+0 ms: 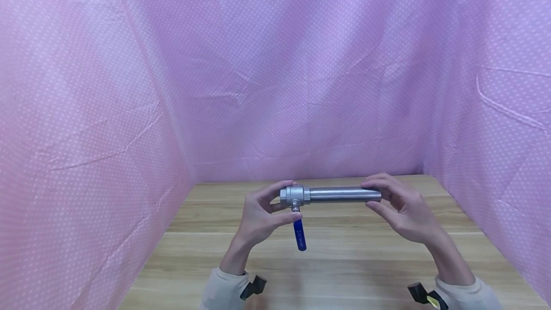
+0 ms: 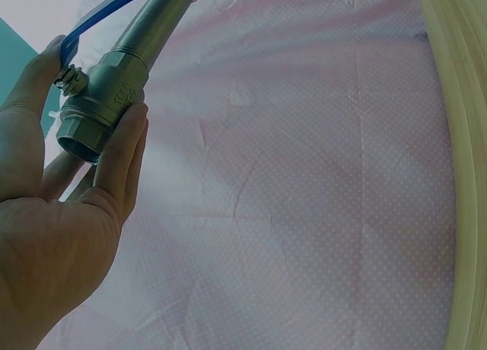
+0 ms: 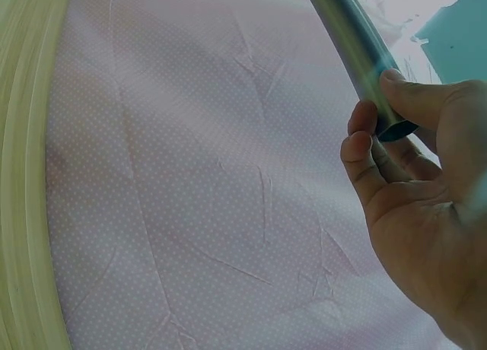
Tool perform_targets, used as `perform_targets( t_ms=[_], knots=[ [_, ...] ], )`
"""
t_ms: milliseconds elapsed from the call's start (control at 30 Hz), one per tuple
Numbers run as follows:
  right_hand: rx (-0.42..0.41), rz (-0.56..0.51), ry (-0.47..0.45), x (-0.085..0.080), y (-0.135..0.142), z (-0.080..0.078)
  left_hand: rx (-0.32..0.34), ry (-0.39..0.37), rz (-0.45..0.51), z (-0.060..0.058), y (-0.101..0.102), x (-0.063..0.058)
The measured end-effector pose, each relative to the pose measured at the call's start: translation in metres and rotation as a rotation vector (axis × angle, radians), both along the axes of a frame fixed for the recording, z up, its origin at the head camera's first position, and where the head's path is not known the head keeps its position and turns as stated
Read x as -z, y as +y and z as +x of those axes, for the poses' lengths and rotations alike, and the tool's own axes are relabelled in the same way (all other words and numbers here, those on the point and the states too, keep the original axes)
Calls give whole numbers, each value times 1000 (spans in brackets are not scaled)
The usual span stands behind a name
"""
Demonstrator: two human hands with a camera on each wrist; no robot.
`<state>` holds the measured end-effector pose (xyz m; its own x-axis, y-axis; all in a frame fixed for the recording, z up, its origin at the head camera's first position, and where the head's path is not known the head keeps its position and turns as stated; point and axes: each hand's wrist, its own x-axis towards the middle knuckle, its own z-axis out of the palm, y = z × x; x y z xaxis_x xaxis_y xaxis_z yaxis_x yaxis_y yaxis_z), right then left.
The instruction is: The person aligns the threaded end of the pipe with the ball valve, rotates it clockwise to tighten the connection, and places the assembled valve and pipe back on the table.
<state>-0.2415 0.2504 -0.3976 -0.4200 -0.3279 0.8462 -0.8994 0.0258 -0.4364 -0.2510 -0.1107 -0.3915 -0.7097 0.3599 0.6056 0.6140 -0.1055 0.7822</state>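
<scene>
My left hand (image 1: 263,212) grips a metal ball valve (image 1: 295,195), thumb at its blue lever handle (image 1: 299,234) and fingers behind the body. The lever points down toward me in the head view. A straight steel pipe (image 1: 340,194) runs from the valve's right end, in line with it. At the pipe's far end my right hand (image 1: 406,209) pinches it between thumb and fingers. The left wrist view shows the open hexagonal end of the valve (image 2: 103,106) facing the palm. In the right wrist view, the pipe's hollow end (image 3: 397,129) sits between the fingertips.
Below the hands lies a wooden tabletop (image 1: 344,262). Pink dotted cloth (image 1: 301,85) hangs behind it and along both sides. Each wrist carries a black strap mount, one at the left sleeve (image 1: 219,291) and one at the right sleeve (image 1: 467,293).
</scene>
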Motion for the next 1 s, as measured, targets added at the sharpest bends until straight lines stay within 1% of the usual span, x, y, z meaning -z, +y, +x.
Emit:
perform_targets(
  t_ms=[167, 367, 467, 567, 667, 733, 767, 867, 933, 1000],
  knots=[
    [54, 17, 16, -1, 0, 2, -1, -1, -3, 1, 0, -1],
    [60, 27, 32, 0, 0, 0, -2, 11, -5, 1, 0, -1],
    [114, 53, 29, 0, 1, 2, 2, 9, -2, 2, 0, -2],
    [192, 97, -9, -1, 1, 6, 11, 13, 4, 2, 0, -2],
    [216, 116, -31, -2, 2, 8, 15, 21, 9, 2, 0, -2],
    [200, 104, -16, -2, 2, 7, 11, 21, 7, 2, 0, -2],
    [175, 88, -7, -2, 1, 6, 9, 20, 7, 2, -1, -2],
    [64, 35, 12, -2, 1, 2, 3, 9, 4, 2, -1, -2],
    [-7, 9, 1, -1, 1, 1, 3, 5, 3, 2, 0, -2],
    [-54, -6, -9, -1, 1, -1, 2, 6, 2, 2, 0, -2]
  ],
)
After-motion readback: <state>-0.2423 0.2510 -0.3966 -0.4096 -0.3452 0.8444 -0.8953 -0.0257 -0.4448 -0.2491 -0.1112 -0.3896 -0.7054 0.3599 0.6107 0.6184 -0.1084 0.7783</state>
